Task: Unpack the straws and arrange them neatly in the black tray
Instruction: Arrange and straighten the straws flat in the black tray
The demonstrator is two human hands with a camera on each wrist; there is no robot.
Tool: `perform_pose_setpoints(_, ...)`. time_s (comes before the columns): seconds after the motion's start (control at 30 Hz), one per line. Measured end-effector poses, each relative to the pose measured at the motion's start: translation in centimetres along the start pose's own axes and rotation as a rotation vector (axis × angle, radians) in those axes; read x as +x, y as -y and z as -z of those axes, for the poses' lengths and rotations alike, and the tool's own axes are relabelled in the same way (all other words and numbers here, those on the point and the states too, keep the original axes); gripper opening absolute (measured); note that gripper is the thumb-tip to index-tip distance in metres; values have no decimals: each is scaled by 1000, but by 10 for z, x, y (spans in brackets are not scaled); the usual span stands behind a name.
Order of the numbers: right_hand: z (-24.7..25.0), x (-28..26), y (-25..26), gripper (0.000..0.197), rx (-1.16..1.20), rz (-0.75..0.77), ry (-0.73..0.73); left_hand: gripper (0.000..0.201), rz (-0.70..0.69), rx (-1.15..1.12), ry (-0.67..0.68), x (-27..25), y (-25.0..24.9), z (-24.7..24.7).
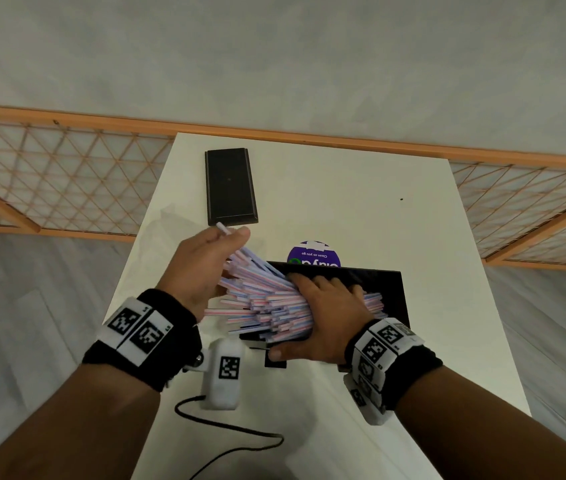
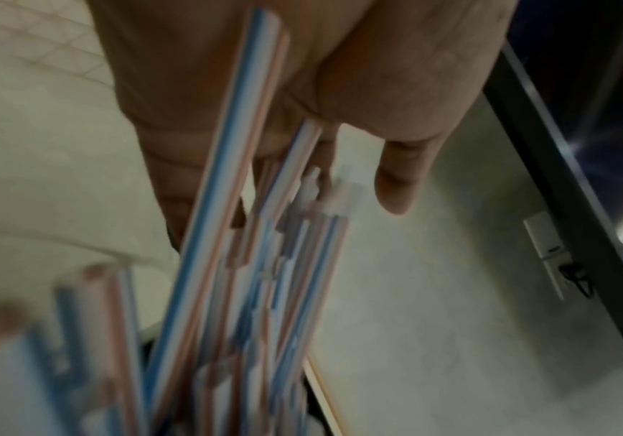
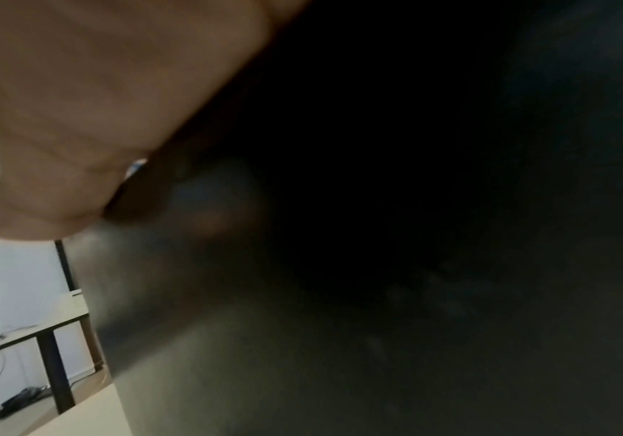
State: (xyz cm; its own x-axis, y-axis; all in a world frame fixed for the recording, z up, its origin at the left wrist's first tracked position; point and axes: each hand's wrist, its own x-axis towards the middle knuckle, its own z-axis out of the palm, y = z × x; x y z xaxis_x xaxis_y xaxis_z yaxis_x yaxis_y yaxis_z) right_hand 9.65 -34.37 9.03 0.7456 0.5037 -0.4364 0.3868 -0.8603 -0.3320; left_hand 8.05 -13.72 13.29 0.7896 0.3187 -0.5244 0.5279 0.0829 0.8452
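Head view: a thick bundle of striped straws (image 1: 267,303) lies at the middle of the frame over the near left end of a black tray (image 1: 394,292), its long axis running roughly left to right across the picture. The straws' left ends fan out past the tray's edge, some splaying toward the upper left, and the right ends show just right of the right hand (image 1: 323,317). That hand lies palm down on top of the bundle, its fingers (image 1: 330,284) curled over the far side and the thumb stretched along the near side, clasping the straws. The left hand (image 1: 202,268) sits at the fanned ends, left of centre, its fingers folded around several straws; one straw tip pokes out above its knuckles, pointing to the upper left. The left wrist view shows straws (image 2: 228,183) running along the palm (image 2: 302,73), blurred. A second, narrow black tray (image 1: 230,186) lies lengthwise toward the top of the white table (image 1: 361,188), well apart from the bundle. A purple round sticker (image 1: 312,255) peeks out just beyond the near tray. The right wrist view is mostly dark.
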Motion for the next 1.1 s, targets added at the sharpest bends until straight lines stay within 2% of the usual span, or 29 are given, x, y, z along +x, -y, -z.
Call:
perform_pose_setpoints(0.13, 0, 4, 3, 107, 31, -10, -4, 20, -144, -22, 13, -2, -2, 2)
perform_pose_setpoints(0.23, -4, 5, 5, 104, 30, -19, -64, 9, -145, -63, 23, -5, -1, 1)
perform_pose_setpoints(0.4, -5, 7, 8, 113, 77, -6, -68, 14, -211, 58, 71, -5, 7, 5)
perform_pose_setpoints(0.5, -3, 8, 11, 106, 65, -1, -86, 14, -228, 58, 86, -7, 6, 5)
perform_pose_setpoints(0.57, -2, 6, 14, 97, 46, -3, -183, 15, -225, -21, 121, -10, 5, 5)
perform_pose_setpoints(0.67, -2, 0, 16, 89, 15, -19, -403, 15, -238, -109, 143, -9, 5, 4)
perform_pose_setpoints(0.73, -2, -2, 12, 94, 1, -60, -380, 13, -355, 143, 55, -3, 12, 2)
perform_pose_setpoints(0.8, -4, -3, 4, 104, 2, -82, -276, 8, -418, 351, -94, 3, 18, 1)
perform_pose_setpoints(0.87, -5, -4, -4, 112, 38, -63, -195, 23, -333, 232, -139, 8, 20, 6)
perform_pose_setpoints(0.93, -5, -6, -9, 117, 43, -54, -129, 38, -126, 25, -92, 8, 16, 12)
perform_pose_setpoints(1.0, -3, -7, -13, 119, 10, -62, -94, 36, 25, -44, -7, 3, 11, 13)
perform_pose_setpoints(1.1, -1, -2, -12, 114, -7, -57, -80, 24, 4, -18, 42, -6, 9, 1)
